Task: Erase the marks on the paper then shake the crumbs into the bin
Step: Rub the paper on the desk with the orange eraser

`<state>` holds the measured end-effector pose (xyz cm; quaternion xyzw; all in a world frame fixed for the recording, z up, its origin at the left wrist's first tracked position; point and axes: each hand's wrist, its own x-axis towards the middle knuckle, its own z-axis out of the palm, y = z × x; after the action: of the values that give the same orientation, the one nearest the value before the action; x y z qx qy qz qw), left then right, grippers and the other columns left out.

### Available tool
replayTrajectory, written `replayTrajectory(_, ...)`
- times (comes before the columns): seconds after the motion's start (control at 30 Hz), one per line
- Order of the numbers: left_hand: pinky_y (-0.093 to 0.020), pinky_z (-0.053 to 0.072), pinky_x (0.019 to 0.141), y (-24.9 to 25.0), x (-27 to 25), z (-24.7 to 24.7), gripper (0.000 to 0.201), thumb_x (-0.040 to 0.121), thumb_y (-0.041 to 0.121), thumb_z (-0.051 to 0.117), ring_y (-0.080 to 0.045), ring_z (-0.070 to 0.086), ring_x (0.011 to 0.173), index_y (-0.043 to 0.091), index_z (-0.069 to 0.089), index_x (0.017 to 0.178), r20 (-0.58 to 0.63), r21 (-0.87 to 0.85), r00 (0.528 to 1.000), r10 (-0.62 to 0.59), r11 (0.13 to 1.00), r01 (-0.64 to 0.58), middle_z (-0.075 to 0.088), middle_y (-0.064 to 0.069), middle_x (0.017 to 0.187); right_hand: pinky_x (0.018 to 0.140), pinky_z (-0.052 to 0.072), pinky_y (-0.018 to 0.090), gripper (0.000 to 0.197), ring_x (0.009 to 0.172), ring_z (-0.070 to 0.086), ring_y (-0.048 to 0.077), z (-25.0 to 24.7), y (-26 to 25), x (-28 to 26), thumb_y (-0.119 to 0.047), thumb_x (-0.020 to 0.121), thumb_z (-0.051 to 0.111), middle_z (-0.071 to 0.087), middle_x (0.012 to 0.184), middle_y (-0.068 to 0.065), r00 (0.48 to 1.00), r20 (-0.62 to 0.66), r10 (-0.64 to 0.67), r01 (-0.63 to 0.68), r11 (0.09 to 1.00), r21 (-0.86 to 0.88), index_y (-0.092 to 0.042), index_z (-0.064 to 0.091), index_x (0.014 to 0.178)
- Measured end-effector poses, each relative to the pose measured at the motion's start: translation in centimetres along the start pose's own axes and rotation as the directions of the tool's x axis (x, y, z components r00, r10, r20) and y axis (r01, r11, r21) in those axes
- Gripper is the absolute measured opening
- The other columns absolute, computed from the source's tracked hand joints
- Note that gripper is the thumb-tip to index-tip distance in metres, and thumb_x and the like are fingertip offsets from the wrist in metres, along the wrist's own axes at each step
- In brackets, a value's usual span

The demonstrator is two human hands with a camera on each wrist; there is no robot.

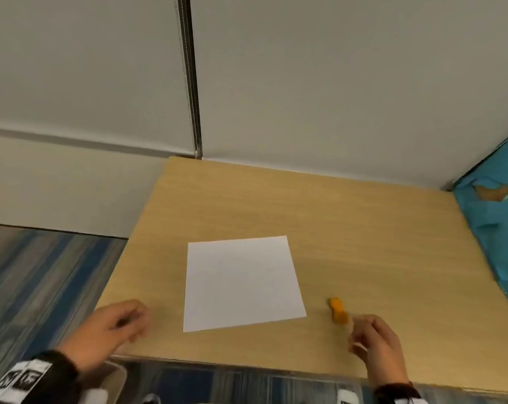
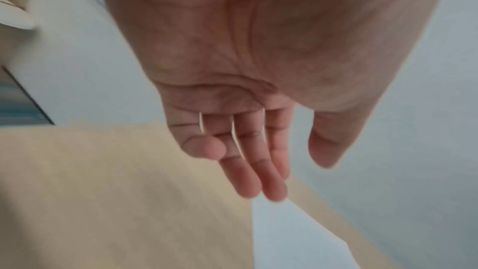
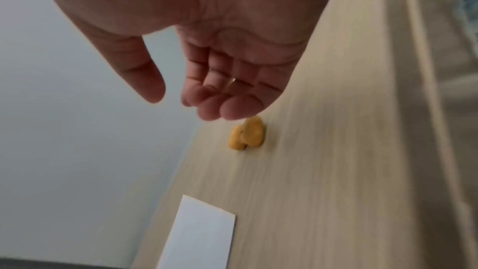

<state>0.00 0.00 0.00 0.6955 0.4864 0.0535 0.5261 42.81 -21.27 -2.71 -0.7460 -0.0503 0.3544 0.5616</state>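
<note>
A white sheet of paper (image 1: 241, 282) lies flat near the middle of the wooden table (image 1: 349, 228); any marks on it are too faint to make out. An orange eraser (image 1: 338, 311) lies on the table just right of the sheet. My right hand (image 1: 372, 339) hovers close behind the eraser (image 3: 247, 134), fingers loosely bent, holding nothing. Left of the sheet, my left hand (image 1: 121, 322) hangs over the table with relaxed fingers and is empty. In the left wrist view the fingertips (image 2: 261, 189) point toward the paper's corner (image 2: 292, 232).
A pale bin rim (image 1: 113, 377) shows below the table's front edge, under my left wrist. Grey partition walls (image 1: 334, 83) close the far side. A blue cover (image 1: 494, 223) bounds the right end. Striped blue carpet (image 1: 37, 281) lies to the left.
</note>
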Motion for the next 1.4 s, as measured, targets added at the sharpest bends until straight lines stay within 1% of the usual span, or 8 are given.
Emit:
replayTrajectory(0.13,-0.018,0.044,0.082,1.9,5.3,1.2,0.023,0.093,0.024,0.066,-0.001,0.061,0.099,0.033,0.063,0.113,-0.109,0.087,0.989,0.098,0.992,-0.088,0.067,0.016,0.106,0.078,0.056,0.045,0.025,0.085,0.065,0.027,2.8,-0.4,4.0,-0.021,0.091,0.075,0.065,0.098,0.003,0.994,-0.030,-0.109,0.091,0.926,-0.366,-0.019,0.062,0.111)
replayTrajectory(0.27,-0.028,0.035,0.105,1.3,9.8,3.2,0.049,0.092,0.035,0.065,-0.012,0.043,0.129,0.036,0.046,0.138,-0.060,0.223,0.994,0.096,0.971,-0.081,0.043,0.011,0.140,0.084,0.052,0.037,0.039,0.094,0.062,0.030,3.5,1.1,6.0,-0.026,0.087,0.077,0.067,0.109,0.010,0.989,-0.070,-0.129,0.062,0.798,-0.600,-0.014,0.063,0.121)
replayTrajectory(0.53,-0.046,0.008,0.121,1.0,11.7,5.3,0.095,0.088,0.063,0.052,-0.018,-0.015,0.150,0.035,-0.006,0.156,0.132,0.746,0.990,-0.053,0.663,-0.064,-0.023,0.011,0.161,0.091,0.051,0.042,0.045,0.100,0.063,0.033,2.3,2.4,5.8,-0.032,0.084,0.082,0.070,0.113,0.013,0.980,-0.130,-0.153,0.055,0.828,-0.558,-0.007,0.067,0.120)
replayTrajectory(0.73,-0.048,0.007,0.120,1.9,9.1,8.0,0.094,0.084,0.066,0.047,-0.028,-0.008,0.149,0.036,-0.005,0.156,0.136,0.784,0.989,-0.065,0.617,-0.067,-0.017,0.006,0.163,0.068,0.045,0.032,0.022,0.075,0.057,0.023,3.0,2.5,5.2,-0.023,0.081,0.086,0.070,0.086,0.011,0.987,-0.038,-0.156,0.135,0.936,-0.324,-0.007,0.075,0.091)
replayTrajectory(0.97,-0.050,0.021,0.114,3.7,6.1,11.8,0.091,0.083,0.061,0.046,-0.030,0.009,0.143,0.031,0.000,0.156,0.178,0.815,0.984,-0.015,0.563,-0.139,0.001,-0.004,0.160,0.071,0.060,0.045,0.015,0.074,0.068,0.029,9.0,2.6,3.2,-0.014,0.084,0.083,0.071,0.096,0.008,0.934,0.265,-0.240,0.311,0.912,-0.268,-0.013,0.073,0.095)
replayTrajectory(1.13,-0.050,0.024,0.111,4.2,4.9,13.5,0.091,0.083,0.061,0.046,-0.032,0.015,0.140,0.031,0.000,0.156,0.189,0.831,0.982,-0.016,0.535,-0.151,0.007,-0.007,0.157,0.071,0.053,0.033,0.015,0.082,0.065,0.021,10.6,3.2,3.5,-0.016,0.083,0.083,0.070,0.090,-0.001,0.863,0.468,-0.188,0.385,0.845,-0.371,-0.021,0.070,0.088)
replayTrajectory(1.3,-0.044,0.028,0.108,5.1,5.2,13.2,0.078,0.088,0.058,0.045,-0.021,0.023,0.134,0.039,0.011,0.155,0.065,0.709,0.998,0.022,0.703,-0.062,0.024,0.005,0.150,0.071,0.047,0.018,0.016,0.082,0.064,0.013,9.4,2.8,3.9,-0.012,0.084,0.081,0.070,0.091,-0.002,0.814,0.571,-0.105,0.391,0.826,-0.406,-0.017,0.069,0.094)
replayTrajectory(1.4,-0.048,0.022,0.113,4.7,6.9,11.1,0.080,0.088,0.060,0.051,-0.024,0.014,0.143,0.046,0.006,0.153,-0.024,0.659,0.999,0.033,0.752,-0.009,0.012,0.006,0.159,0.071,0.047,0.015,0.016,0.082,0.063,0.012,9.4,2.1,3.8,-0.011,0.085,0.080,0.069,0.091,-0.003,0.796,0.603,-0.061,0.390,0.813,-0.433,-0.016,0.068,0.095)
